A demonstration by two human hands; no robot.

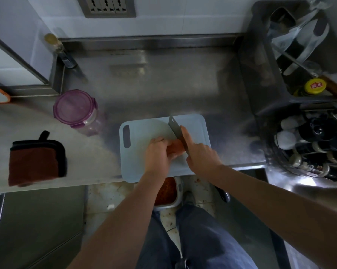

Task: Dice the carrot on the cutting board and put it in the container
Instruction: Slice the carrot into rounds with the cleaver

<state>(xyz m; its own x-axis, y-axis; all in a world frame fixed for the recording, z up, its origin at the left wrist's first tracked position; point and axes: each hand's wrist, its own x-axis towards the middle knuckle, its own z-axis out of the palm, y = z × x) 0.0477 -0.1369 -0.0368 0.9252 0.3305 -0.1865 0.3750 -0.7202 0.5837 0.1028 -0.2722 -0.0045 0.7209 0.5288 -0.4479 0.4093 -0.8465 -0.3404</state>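
While the carrot shows as one piece: dicing is judged to be at an early stage.
Left grip (160, 152): clenched on the carrot (176, 147), pinning it to the cutting board (136, 166).
Right grip (199, 154): grasping the knife (176, 131), forefinger along its spine.
Blade: at the carrot's end, between both grips.
Container (74, 107): lidded, well left of the left grip.
Next: slice, crosscut, then remove the lid.

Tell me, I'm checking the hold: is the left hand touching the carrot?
Touching. The head view shows the left hand curled over the carrot, holding it on the cutting board.
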